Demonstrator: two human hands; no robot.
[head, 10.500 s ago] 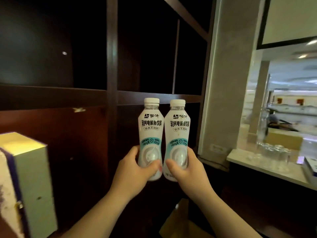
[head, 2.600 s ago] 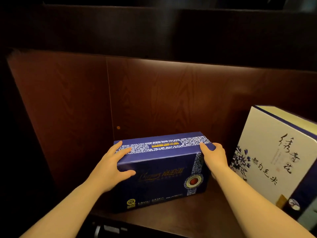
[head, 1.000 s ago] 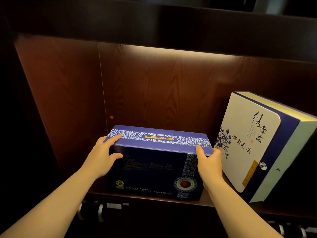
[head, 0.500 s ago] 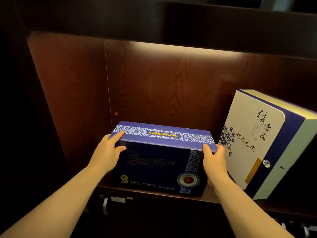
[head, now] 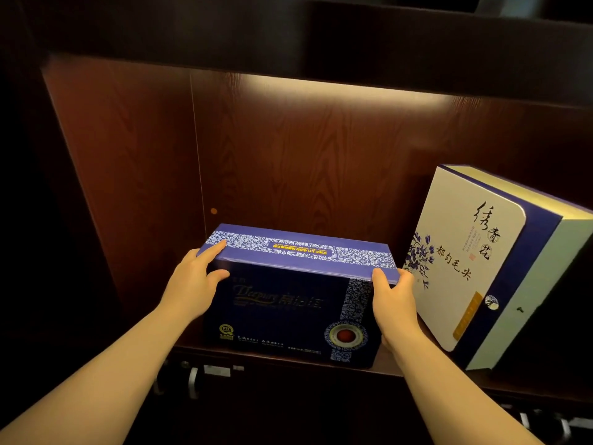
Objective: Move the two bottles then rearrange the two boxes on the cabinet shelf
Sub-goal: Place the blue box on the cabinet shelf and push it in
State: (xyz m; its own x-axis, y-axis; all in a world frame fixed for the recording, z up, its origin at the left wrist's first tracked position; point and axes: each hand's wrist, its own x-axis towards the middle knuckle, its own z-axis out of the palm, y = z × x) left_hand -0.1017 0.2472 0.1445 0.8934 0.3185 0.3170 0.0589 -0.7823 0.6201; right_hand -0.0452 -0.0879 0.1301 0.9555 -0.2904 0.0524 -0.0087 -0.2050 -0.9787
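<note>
A dark blue box (head: 282, 303) with a white patterned band lies flat on the cabinet shelf (head: 388, 369), near the front edge. My left hand (head: 192, 284) grips its left end, fingers over the top corner. My right hand (head: 393, 303) grips its right end, thumb on the top edge. To the right stands a white and blue box (head: 465, 255) with calligraphy and a blue flower, leaning back to the right. It is close beside my right hand. The two bottles are out of view.
The shelf is a dark wooden compartment with a lit back panel (head: 321, 162) and a side wall (head: 128, 175) on the left. A shelf board (head: 321, 36) runs overhead. Metal handles (head: 192, 380) show below the shelf edge.
The blue box stays between both hands on the shelf, with its front face turned slightly squarer to me. My grip on both ends is the same.
</note>
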